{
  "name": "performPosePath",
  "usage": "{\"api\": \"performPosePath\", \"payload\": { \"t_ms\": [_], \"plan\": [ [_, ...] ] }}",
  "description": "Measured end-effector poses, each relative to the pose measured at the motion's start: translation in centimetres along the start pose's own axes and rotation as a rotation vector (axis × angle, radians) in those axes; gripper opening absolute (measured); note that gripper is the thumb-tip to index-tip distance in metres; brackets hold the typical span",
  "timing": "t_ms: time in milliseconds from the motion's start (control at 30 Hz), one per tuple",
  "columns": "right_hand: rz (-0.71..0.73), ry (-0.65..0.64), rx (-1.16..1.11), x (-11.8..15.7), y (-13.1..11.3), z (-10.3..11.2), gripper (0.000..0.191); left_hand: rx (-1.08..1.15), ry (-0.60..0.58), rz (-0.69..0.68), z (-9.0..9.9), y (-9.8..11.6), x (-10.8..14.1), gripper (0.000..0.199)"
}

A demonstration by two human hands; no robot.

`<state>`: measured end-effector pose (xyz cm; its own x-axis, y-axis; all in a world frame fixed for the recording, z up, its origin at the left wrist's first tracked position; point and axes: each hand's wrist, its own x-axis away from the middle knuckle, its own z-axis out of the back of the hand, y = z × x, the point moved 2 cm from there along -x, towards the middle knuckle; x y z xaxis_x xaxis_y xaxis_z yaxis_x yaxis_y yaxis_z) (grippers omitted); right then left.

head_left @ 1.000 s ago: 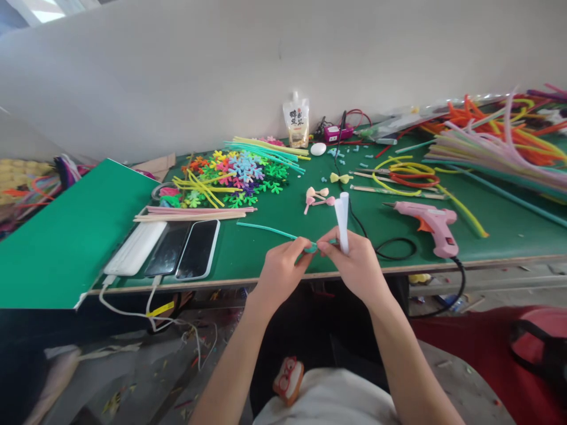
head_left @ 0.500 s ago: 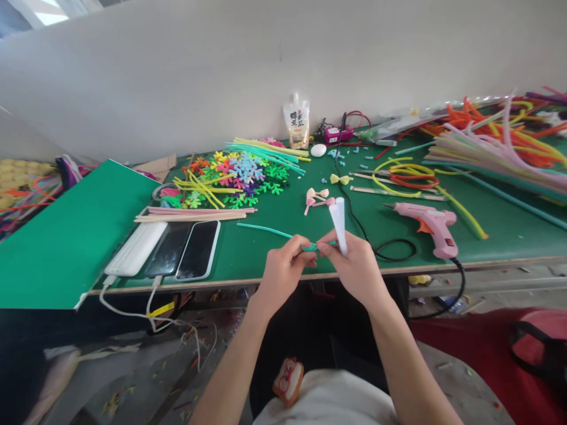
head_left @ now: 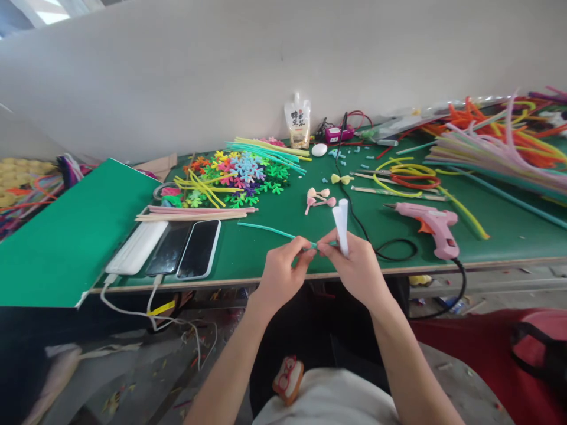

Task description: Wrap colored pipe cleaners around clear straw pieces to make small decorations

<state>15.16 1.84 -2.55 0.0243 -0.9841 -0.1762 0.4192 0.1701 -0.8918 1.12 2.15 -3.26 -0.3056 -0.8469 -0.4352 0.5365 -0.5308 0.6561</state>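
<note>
A thin, fuzzy teal stem [head_left: 266,229], just one, runs from the center of the frame into both hands at lower center. The left hand [head_left: 283,273] is nearly closed, thumb and forefinger pinching it; the right hand [head_left: 357,268] pinches it too, fingers curled, and also has two smooth white sticks [head_left: 341,224] standing up from its grip (paper or plastic, I cannot tell which). Just above lie pink pieces [head_left: 319,200] with four rounded tips, and one soft yellow bow [head_left: 341,179]. At center right is one hard pink glue gun [head_left: 425,221]; at lower left, two glossy, flat phones [head_left: 199,249] beside one white power bank [head_left: 137,248]. Branching, plush snowflakes [head_left: 245,168], too many to count, heap left of center. One shiny pouch [head_left: 297,124] stands at upper center.
</note>
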Motion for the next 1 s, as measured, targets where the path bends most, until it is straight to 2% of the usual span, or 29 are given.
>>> {"api": "performPosePath", "payload": {
  "t_ms": [133, 333, 633, 1000],
  "plan": [
    [0.019, -0.015, 0.019, 0.16, -0.15, -0.25, 0.015, -0.127, 0.102, -0.099, 0.00, 0.10, -0.08, 0.015],
    [0.031, 0.006, 0.051, 0.19, -0.32, -0.37, 0.016, -0.193, 0.170, -0.105, -0.15, 0.49, -0.32, 0.018],
    [0.035, 0.036, 0.047, 0.32, -0.39, -0.62, 0.016, -0.232, 0.194, -0.075, -0.24, 0.66, -0.37, 0.020],
    [0.014, 0.060, -0.092, 0.51, -0.49, -0.17, 0.014, -0.140, 0.182, -0.110, -0.09, 0.82, -0.07, 0.020]
  ]
}}
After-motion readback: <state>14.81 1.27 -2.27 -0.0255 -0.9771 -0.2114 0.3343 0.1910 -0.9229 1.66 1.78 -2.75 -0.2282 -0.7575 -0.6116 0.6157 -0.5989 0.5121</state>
